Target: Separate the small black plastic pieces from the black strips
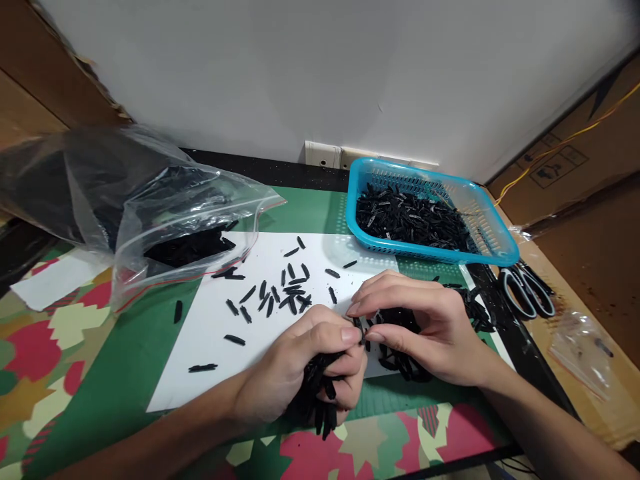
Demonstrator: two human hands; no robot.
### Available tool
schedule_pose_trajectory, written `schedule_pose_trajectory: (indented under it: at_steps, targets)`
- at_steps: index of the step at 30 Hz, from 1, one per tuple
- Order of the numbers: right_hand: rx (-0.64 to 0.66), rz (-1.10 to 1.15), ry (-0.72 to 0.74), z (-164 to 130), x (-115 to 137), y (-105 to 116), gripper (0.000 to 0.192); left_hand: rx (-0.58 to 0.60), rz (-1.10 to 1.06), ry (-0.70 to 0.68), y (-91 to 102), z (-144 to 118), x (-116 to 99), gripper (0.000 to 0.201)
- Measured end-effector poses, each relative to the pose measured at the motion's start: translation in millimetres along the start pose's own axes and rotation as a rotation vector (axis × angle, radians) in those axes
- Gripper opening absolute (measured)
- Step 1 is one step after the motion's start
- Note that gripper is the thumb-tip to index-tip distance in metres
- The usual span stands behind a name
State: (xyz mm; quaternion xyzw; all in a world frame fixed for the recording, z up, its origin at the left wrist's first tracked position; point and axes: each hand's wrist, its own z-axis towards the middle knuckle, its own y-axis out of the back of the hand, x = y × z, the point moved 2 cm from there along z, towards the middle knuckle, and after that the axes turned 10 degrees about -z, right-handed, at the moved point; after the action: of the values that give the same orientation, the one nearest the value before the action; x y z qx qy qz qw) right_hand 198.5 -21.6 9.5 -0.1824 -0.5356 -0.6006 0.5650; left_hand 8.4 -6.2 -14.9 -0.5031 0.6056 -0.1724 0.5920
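— What stands behind the surface [125, 347]?
— A plain white wall [320, 67], evenly lit, with a wall socket [323, 155] at its foot.
— And at the sides?
— Brown cardboard boxes [575, 153] right, brown panelling [30, 87] left.

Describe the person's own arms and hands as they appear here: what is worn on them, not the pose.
Both are bare. The left hand and the right hand wear no gloves, and no rings, watch or bracelet show on the visible fingers and wrists. Both forearms are uncovered right to the picture's edge, with no sleeve in view. The fingernails look short and unpainted. No markings, tape or bandages can be seen.
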Motion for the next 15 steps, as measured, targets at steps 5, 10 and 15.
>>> schedule_pose_trajectory:
  at_steps: [5,10,15]
  targets:
    - [-0.085,0.136,-0.096,-1,-9,0,0.011,-0.035,-0.018,0.029,0.5,0,0,0.042]
    - [-0.142,0.105,-0.079,-2,-10,-1,0.01,-0.09,-0.019,-0.006,3.0,1,1,0.044]
    - [-0.253,-0.218,0.115,0,-10,13,0.012,-0.122,0.005,0.012,1.8,2,1,0.055]
